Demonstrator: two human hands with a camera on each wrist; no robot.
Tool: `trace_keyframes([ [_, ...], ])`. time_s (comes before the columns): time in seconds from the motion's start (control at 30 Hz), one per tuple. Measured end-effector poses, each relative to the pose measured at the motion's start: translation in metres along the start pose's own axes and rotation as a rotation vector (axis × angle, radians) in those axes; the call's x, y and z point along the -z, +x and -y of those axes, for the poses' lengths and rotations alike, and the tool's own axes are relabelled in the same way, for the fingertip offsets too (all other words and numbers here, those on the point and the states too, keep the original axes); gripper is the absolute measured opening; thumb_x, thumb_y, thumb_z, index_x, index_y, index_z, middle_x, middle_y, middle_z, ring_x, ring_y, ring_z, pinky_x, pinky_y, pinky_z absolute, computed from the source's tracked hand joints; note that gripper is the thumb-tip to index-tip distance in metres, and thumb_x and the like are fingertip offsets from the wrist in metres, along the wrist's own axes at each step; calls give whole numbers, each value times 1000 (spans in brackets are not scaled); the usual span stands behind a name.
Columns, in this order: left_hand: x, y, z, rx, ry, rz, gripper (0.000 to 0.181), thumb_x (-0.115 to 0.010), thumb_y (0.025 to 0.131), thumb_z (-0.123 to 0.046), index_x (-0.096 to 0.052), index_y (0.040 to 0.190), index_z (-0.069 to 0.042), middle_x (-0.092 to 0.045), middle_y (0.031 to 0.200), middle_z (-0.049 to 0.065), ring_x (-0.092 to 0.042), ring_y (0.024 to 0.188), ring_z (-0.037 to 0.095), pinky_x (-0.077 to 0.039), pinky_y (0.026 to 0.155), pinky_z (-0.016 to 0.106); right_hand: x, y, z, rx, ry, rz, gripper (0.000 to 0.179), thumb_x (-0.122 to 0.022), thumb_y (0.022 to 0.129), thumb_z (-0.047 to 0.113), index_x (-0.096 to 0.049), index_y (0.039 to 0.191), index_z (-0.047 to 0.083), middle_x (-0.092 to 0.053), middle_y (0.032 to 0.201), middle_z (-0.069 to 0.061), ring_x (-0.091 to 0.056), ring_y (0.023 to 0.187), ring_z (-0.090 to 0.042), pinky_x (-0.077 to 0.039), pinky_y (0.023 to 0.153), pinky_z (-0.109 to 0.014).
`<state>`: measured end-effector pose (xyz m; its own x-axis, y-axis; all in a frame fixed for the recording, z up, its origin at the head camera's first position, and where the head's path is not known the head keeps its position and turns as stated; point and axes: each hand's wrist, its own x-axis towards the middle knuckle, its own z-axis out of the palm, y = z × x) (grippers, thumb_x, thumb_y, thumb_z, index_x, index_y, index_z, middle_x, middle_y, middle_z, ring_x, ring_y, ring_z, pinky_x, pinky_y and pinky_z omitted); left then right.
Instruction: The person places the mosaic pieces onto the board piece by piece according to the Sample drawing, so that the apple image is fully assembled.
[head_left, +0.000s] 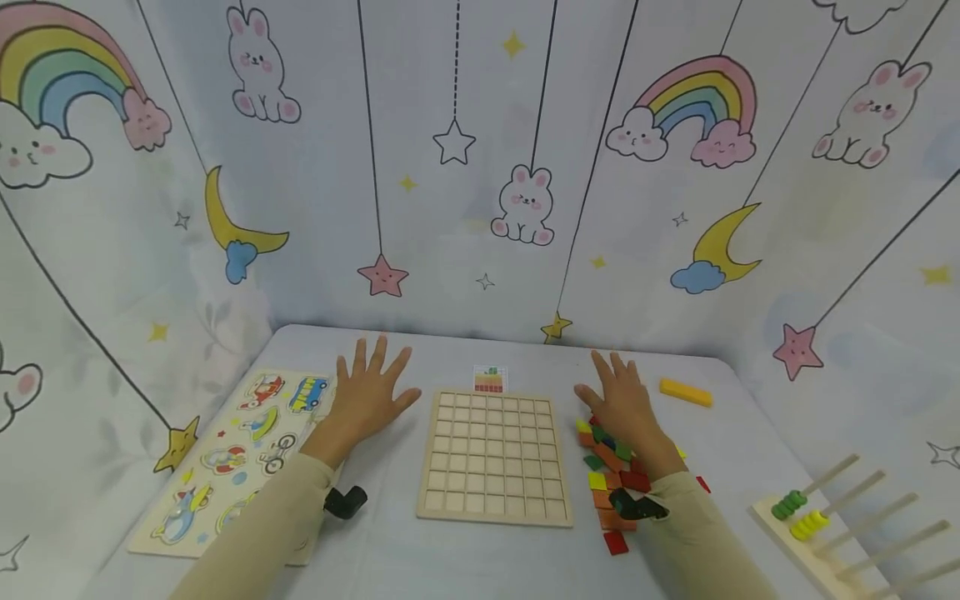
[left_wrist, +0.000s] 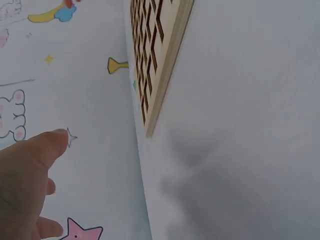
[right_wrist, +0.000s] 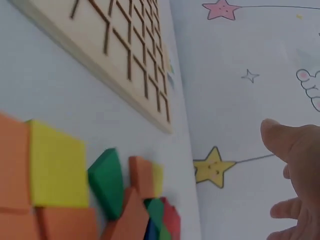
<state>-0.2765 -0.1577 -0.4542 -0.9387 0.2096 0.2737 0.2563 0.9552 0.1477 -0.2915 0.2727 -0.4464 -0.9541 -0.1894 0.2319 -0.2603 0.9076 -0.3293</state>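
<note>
My left hand (head_left: pixel 367 402) is spread with straight fingers above the table, between a picture puzzle board and a wooden grid board (head_left: pixel 495 458); it holds nothing. On the other side my right hand (head_left: pixel 624 406), fingers spread too, hovers over a pile of coloured wooden pieces (head_left: pixel 606 502) in orange, red, yellow, green and blue. The grid board has rows of square cells with no pieces in them. Just behind it lies a small pattern card (head_left: pixel 491 379). In the right wrist view, a yellow piece (right_wrist: pixel 57 167) and a green piece (right_wrist: pixel 107 182) show close up.
The puzzle board (head_left: pixel 217 450) with vehicle and toy pictures lies at the left, partly under the left forearm. A yellow bar (head_left: pixel 686 392) is at the back right. A bead rack (head_left: pixel 810 533) with wooden pegs stands front right. A patterned curtain (head_left: pixel 465 208) hangs behind the table.
</note>
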Motion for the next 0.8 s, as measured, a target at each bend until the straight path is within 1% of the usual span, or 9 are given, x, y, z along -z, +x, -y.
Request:
trace_keyframes([
  [0.07, -1, -14, -3, -9, -24, 24, 75, -56, 98, -59, -35, 160, -22, -23, 166, 23, -11, 152, 54, -14, 114, 78, -3, -9, -11, -30, 25, 15, 71, -60, 102, 40, -35, 157, 2, -36, 154, -35, -33, 139, -60, -33, 106, -76],
  [0.13, -3, -30, -7, -23, -52, 56, 76, -56, 98, -60, -34, 161, -23, -27, 165, 23, -15, 151, 53, -18, 113, 78, -5, -21, -21, -63, 35, 40, 64, -64, 101, 34, -44, 151, 0, -46, 146, -34, -44, 129, -56, -41, 104, -70],
  [0.2, -3, -46, -12, -42, -90, 81, 78, -57, 98, -61, -34, 161, -23, -30, 164, 22, -20, 150, 53, -21, 113, 77, -7, -32, -30, -83, 16, 55, 54, -67, 99, 31, -55, 142, -1, -55, 134, -32, -52, 118, -51, -48, 96, -66],
  [0.3, -3, -64, -18, -72, -151, 102, 79, -59, 96, -61, -34, 161, -22, -34, 162, 23, -24, 149, 53, -23, 112, 77, -8, -44, -40, -100, -8, 62, 36, -71, 96, 26, -70, 124, 3, -63, 116, -26, -56, 102, -42, -54, 84, -56],
  [0.37, -3, -74, -20, -82, -173, 115, 79, -59, 96, -61, -35, 160, -21, -34, 162, 23, -23, 149, 53, -22, 112, 77, -8, -48, -42, -102, -2, 64, 25, -73, 94, 23, -76, 112, 6, -64, 108, -21, -55, 96, -36, -53, 78, -51],
  [0.43, -4, -80, -21, -89, -181, 121, 79, -59, 96, -61, -36, 160, -21, -34, 162, 23, -21, 149, 54, -22, 112, 78, -9, -50, -44, -109, 15, 71, 16, -74, 93, 20, -78, 104, 9, -63, 104, -17, -53, 93, -32, -52, 76, -47],
  [0.5, -7, -83, -22, -96, -165, 125, 78, -60, 96, -60, -37, 159, -21, -34, 162, 23, -20, 150, 54, -22, 112, 78, -9, -51, -44, -116, 27, 84, 11, -75, 93, 19, -78, 100, 11, -63, 102, -14, -52, 92, -31, -50, 76, -45],
  [0.63, -11, -87, -22, -114, -148, 124, 75, -61, 96, -58, -43, 157, -19, -37, 160, 23, -21, 148, 56, -23, 110, 79, -13, -51, -42, -136, 34, 110, 10, -76, 92, 18, -78, 98, 11, -62, 100, -11, -51, 93, -30, -50, 77, -44],
  [0.8, -14, -90, -24, -105, -156, 181, 71, -61, 96, -56, -46, 155, -20, -34, 163, 18, -17, 151, 52, -21, 113, 77, -18, -50, -40, -150, 18, 130, 10, -77, 91, 19, -77, 98, 12, -62, 102, -10, -51, 97, -30, -52, 80, -46],
])
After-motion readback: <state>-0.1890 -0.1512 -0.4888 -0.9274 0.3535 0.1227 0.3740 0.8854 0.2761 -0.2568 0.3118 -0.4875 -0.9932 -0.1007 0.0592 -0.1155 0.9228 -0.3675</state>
